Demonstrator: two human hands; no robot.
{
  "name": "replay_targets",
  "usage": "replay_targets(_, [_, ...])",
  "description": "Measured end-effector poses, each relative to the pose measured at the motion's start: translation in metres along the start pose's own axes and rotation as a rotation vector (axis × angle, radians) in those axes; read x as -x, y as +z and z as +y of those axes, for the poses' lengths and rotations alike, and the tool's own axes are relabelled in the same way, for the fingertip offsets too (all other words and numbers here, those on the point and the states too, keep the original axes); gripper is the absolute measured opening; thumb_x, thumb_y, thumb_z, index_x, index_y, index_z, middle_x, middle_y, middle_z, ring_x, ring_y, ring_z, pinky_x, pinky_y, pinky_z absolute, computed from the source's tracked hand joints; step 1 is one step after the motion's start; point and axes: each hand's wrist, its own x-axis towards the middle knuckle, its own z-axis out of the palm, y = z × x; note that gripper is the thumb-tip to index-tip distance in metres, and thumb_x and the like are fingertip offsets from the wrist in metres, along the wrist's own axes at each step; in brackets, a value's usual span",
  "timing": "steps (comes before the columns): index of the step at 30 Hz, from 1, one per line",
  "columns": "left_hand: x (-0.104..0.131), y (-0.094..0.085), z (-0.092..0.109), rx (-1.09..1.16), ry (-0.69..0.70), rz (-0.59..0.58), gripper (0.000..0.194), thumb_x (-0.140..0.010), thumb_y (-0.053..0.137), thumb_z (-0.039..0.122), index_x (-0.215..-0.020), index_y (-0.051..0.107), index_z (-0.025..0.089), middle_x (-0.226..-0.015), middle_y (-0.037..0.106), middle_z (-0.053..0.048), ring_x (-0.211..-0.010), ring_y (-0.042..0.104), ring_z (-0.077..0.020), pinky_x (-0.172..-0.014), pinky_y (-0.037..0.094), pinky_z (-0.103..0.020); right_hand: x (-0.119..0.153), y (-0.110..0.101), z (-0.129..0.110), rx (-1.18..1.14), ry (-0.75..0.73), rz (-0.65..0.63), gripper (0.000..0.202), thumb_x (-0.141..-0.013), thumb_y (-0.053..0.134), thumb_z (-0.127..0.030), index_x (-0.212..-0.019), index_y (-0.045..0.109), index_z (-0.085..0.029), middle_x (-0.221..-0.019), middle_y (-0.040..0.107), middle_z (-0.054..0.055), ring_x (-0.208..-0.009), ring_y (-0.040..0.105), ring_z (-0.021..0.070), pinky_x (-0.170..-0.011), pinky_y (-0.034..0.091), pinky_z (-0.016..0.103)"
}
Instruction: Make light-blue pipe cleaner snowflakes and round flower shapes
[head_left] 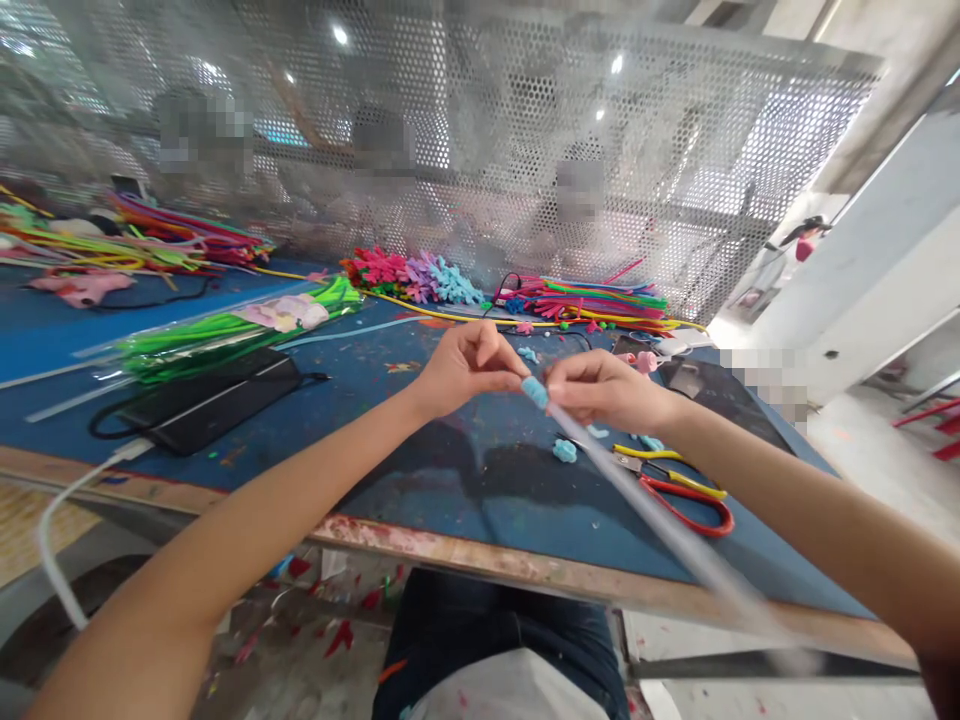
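Over the middle of the blue table, my left hand [474,368] pinches the upper left end of a small light-blue fuzzy coil [535,392]. My right hand [600,388] has its fingers closed at the coil's right side. A long pale strand [667,520], blurred by motion, runs from the coil down to the lower right, past the table's edge. Below the hands lies a small light-blue fuzzy piece [565,451], with more light-blue bits near the right wrist.
Red-handled scissors [701,510] and yellow-handled pliers [679,470] lie right. A black power bank [214,400] and bagged green stems [225,335] are left. Colourful stems [585,300] and fuzzy flowers [420,275] line the back, before a perforated metal screen [480,130].
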Motion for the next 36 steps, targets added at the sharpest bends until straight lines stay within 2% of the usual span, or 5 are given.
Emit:
replay_targets(7, [-0.001,0.012,-0.010,-0.125,0.060,0.467,0.044,-0.064,0.072,0.024,-0.058,0.029,0.017,-0.070,0.066,0.000,-0.063,0.065,-0.0144,-0.059,0.054,-0.027,-0.022,0.018,0.021,-0.242,-0.187,0.587,0.021,-0.078,0.055,-0.038,-0.076,0.052,-0.018,-0.061,0.045,-0.005,-0.039,0.028,0.0032,-0.038,0.023,0.019])
replay_targets(14, [0.002,0.006,-0.010,-0.564,0.150,0.563,0.038,-0.068,0.067,0.023,-0.056,0.032,0.018,-0.068,0.066,-0.002,-0.078,0.066,-0.0182,-0.063,0.051,-0.027,-0.005,0.015,0.021,0.748,-0.088,0.646,0.028,-0.087,0.041,-0.032,-0.071,0.058,-0.016,-0.059,0.054,0.000,-0.050,0.045,0.0104,-0.050,0.029,0.023])
replay_targets(21, [0.009,0.018,-0.010,-0.787,0.154,0.364,0.033,-0.073,0.063,0.022,-0.053,0.037,0.017,-0.061,0.061,0.000,-0.077,0.067,-0.0171,-0.060,0.048,-0.022,0.009,0.015,0.024,1.692,-0.223,0.615,0.023,-0.088,0.042,-0.025,-0.071,0.057,-0.019,-0.067,0.056,0.004,-0.058,0.048,0.0142,-0.050,0.019,0.029])
replay_targets(28, [0.008,0.013,-0.016,-0.575,0.076,0.270,0.037,-0.070,0.067,0.028,-0.053,0.036,0.017,-0.064,0.062,-0.002,-0.076,0.066,-0.0178,-0.062,0.050,-0.023,0.005,-0.005,0.030,1.502,-0.441,0.541,0.017,-0.089,0.042,-0.023,-0.079,0.054,-0.018,-0.103,0.061,0.010,-0.090,0.054,0.0201,-0.073,0.039,0.030])
replay_targets(36, [0.011,0.017,-0.022,-0.414,-0.024,0.222,0.028,-0.071,0.066,0.030,-0.063,0.042,0.016,-0.078,0.066,-0.005,-0.065,0.063,-0.0134,-0.061,0.053,-0.026,0.018,-0.004,0.049,1.165,-0.416,0.614,0.018,-0.087,0.047,-0.029,-0.071,0.047,-0.021,-0.088,0.065,0.005,-0.079,0.059,0.0153,-0.075,0.042,0.029])
